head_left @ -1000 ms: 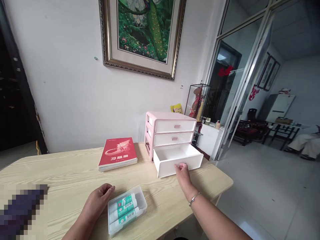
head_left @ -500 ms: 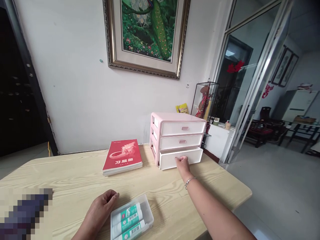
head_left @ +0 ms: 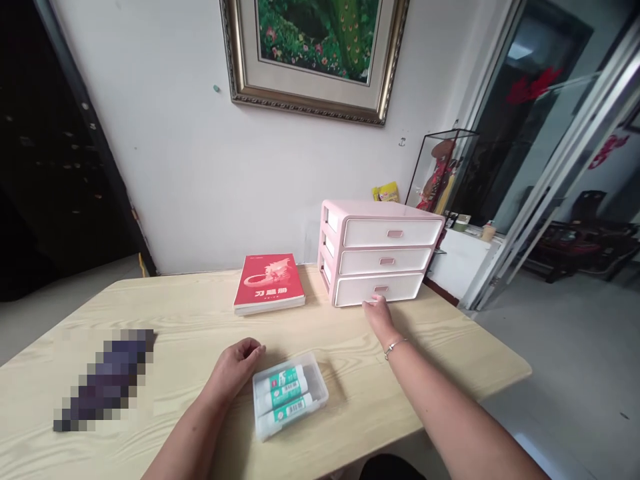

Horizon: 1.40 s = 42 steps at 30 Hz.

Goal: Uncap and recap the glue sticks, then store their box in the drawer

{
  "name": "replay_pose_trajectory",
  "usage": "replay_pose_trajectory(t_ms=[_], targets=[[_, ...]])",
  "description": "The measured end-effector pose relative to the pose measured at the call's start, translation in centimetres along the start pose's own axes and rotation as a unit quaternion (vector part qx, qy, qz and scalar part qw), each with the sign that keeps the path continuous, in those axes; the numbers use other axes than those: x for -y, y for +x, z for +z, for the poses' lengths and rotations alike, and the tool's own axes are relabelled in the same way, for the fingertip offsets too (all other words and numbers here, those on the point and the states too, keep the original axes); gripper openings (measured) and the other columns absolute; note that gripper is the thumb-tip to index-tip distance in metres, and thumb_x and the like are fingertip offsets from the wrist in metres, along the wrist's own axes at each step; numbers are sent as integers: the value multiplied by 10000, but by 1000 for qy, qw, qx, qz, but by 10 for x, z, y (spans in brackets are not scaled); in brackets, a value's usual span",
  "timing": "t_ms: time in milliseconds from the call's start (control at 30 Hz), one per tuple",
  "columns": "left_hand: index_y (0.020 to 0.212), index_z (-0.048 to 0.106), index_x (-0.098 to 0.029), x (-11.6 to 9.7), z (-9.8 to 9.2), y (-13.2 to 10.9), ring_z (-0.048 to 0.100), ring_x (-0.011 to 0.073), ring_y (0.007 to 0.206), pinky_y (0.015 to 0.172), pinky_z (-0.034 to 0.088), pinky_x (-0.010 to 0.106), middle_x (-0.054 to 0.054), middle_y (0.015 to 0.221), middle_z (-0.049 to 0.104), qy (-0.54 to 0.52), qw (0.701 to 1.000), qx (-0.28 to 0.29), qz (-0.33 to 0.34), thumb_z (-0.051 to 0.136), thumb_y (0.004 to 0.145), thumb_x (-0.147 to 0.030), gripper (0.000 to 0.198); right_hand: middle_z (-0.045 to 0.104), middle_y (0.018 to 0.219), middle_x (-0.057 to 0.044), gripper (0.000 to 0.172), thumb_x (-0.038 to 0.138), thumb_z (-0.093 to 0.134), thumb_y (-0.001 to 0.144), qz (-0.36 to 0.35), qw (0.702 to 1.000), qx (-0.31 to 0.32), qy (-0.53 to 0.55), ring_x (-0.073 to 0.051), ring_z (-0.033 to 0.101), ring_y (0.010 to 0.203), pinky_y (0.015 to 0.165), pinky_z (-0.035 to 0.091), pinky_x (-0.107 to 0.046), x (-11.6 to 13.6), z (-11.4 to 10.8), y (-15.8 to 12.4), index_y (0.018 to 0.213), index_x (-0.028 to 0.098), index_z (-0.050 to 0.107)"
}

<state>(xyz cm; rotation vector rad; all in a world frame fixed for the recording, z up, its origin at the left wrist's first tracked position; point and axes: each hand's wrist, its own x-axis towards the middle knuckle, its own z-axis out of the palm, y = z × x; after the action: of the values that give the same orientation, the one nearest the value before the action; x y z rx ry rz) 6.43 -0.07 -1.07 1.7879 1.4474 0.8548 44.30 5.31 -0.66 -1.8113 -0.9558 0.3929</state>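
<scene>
A small pink cabinet (head_left: pixel 385 210) with white drawers stands at the table's back right. Its bottom drawer (head_left: pixel 403 288) is pushed in, level with the two above. My right hand (head_left: pixel 381 319) is at the lower front of that drawer, just below its pink handle (head_left: pixel 381 289). The thumb and fingers are apart, holding nothing. My left hand (head_left: pixel 236 367) rests on the table with loosely curled fingers and nothing visible in them. Beside it lies a clear plastic box (head_left: pixel 321 383) holding several white-and-green glue sticks (head_left: pixel 287 395).
A red book (head_left: pixel 270 280) lies left of the cabinet on the wooden table (head_left: pixel 195 313). A dark pixelated shape (head_left: pixel 107 383) is at the left. Behind the cabinet are a yellow packet (head_left: pixel 386 193) and a glass display case (head_left: pixel 440 177). A framed picture (head_left: pixel 310 103) hangs above.
The bottom drawer, partly pulled out before, has gone in. My right hand has come off its grip at the handle. The view has shifted; my left hand stays beside the box.
</scene>
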Motion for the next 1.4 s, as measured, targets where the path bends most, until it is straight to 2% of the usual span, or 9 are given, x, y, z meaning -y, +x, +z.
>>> replay_pose_trajectory(t_ms=[167, 267, 400, 567, 667, 867, 1033, 1167, 1400], targets=[[822, 639, -178, -5, -3, -9, 546, 175, 674, 623, 424, 271, -1, 711, 593, -32, 999, -12, 41, 576, 786, -528, 357, 678, 814, -43, 337, 253, 568, 735, -27, 991, 123, 43, -168, 606, 627, 599, 451, -266, -3, 5, -90, 1052, 147, 604], [925, 666, -180, -11, -5, -19, 592, 198, 768, 684, 477, 300, 34, 834, 638, -31, 996, -27, 79, 603, 781, -514, 369, 684, 831, -39, 280, 300, 577, 756, -68, 979, 174, 83, -186, 642, 768, 710, 477, -272, -3, 3, -141, 999, 171, 626], [1056, 660, -191, -18, -3, -42, 627, 235, 960, 775, 530, 337, 94, 1127, 632, -45, 992, -13, 114, 603, 814, -518, 412, 701, 910, -75, 278, 389, 570, 822, -102, 961, 220, 132, -217, 647, 864, 773, 481, -295, -6, -1, -181, 980, 171, 641], [1364, 519, -263, -17, 7, -80, 471, 301, 1298, 1057, 436, 435, 111, 1453, 430, 57, 976, 22, 207, 661, 812, -514, 623, 716, 912, -71, 292, 432, 520, 890, -160, 952, 236, 110, -208, 644, 845, 764, 477, -282, -5, -6, -199, 938, 185, 669], [1431, 449, -283, -16, 13, -94, 335, 332, 1402, 1125, 366, 484, 109, 1536, 337, 154, 952, 27, 264, 695, 791, -486, 715, 704, 840, -47, 272, 405, 487, 910, -198, 951, 223, 88, -187, 623, 775, 717, 456, -261, 0, -9, -204, 879, 195, 658], [1415, 473, -251, -12, 26, -91, 413, 353, 1334, 1081, 409, 524, 138, 1479, 426, 256, 928, -39, 267, 691, 789, -472, 699, 667, 729, -13, 211, 334, 493, 882, -188, 967, 166, 54, -156, 578, 674, 627, 394, -231, 2, -19, -216, 785, 193, 616], [1403, 488, -235, -10, 32, -89, 467, 329, 1258, 1053, 437, 485, 132, 1385, 504, 295, 913, -71, 272, 655, 804, -529, 687, 676, 692, -11, 237, 310, 495, 861, -171, 969, 176, -35, -156, 575, 666, 610, 352, -238, 12, -26, -234, 721, 202, 653], [1403, 487, -237, -13, 36, -93, 474, 319, 1234, 1029, 451, 462, 127, 1360, 511, 316, 909, -92, 256, 634, 819, -527, 669, 685, 677, -20, 286, 368, 515, 863, -95, 971, 211, -61, -163, 580, 655, 584, 327, -250, 22, -21, -238, 687, 215, 680], [1384, 501, -253, -18, 43, -101, 457, 309, 1231, 1022, 441, 442, 115, 1319, 523, 312, 915, -114, 228, 619, 834, -507, 618, 634, 566, 4, 228, 352, 625, 823, 81, 959, 256, 90, -114, 521, 512, 516, 343, -222, 30, -1, -234, 658, 195, 642]])
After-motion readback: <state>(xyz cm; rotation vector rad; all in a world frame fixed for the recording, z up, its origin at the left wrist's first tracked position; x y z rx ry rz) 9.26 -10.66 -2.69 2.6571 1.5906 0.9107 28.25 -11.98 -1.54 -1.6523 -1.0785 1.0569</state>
